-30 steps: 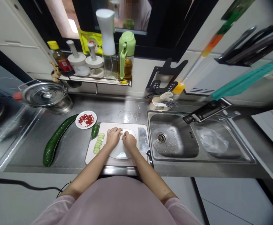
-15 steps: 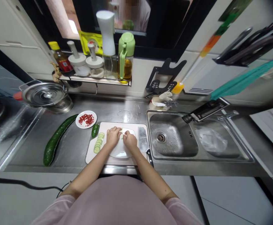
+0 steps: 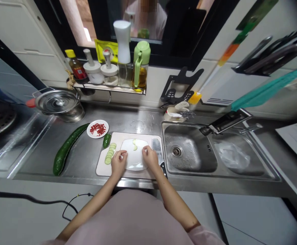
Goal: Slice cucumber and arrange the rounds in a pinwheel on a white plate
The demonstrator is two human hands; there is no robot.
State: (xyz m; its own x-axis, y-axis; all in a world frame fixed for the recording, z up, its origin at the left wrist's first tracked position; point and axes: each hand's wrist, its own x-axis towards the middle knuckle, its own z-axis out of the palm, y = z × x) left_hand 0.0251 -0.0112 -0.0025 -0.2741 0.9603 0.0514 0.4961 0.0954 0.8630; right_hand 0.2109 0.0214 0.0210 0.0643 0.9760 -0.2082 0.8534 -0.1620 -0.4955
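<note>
A white squarish plate (image 3: 135,161) lies on the pale cutting board (image 3: 101,166). Near its far rim sit thin pale-green cucumber pieces (image 3: 135,147), curved and close together. My left hand (image 3: 118,163) is at the plate's left edge, fingers curled toward the thumb; what they hold, if anything, is hidden. My right hand (image 3: 150,157) is at the right edge, fingers and thumb drawn together, contents likewise unclear. Left of the plate, a row of overlapping cucumber slices (image 3: 110,153) rests beside a cucumber end (image 3: 106,140). The cleaver (image 3: 156,146) lies at the board's right, partly behind my right hand.
A long whole cucumber (image 3: 68,148) and a small plate (image 3: 90,133) of chopped red bits are on the left counter. Behind stand a lidded steel pot (image 3: 70,114) and a condiment shelf (image 3: 112,89). The sink (image 3: 189,146) adjoins the board on the right.
My hands have come apart from the plate's far middle and drawn back to its left and right edges. The cucumber pieces they covered now show on the plate. The view has shifted slightly.
</note>
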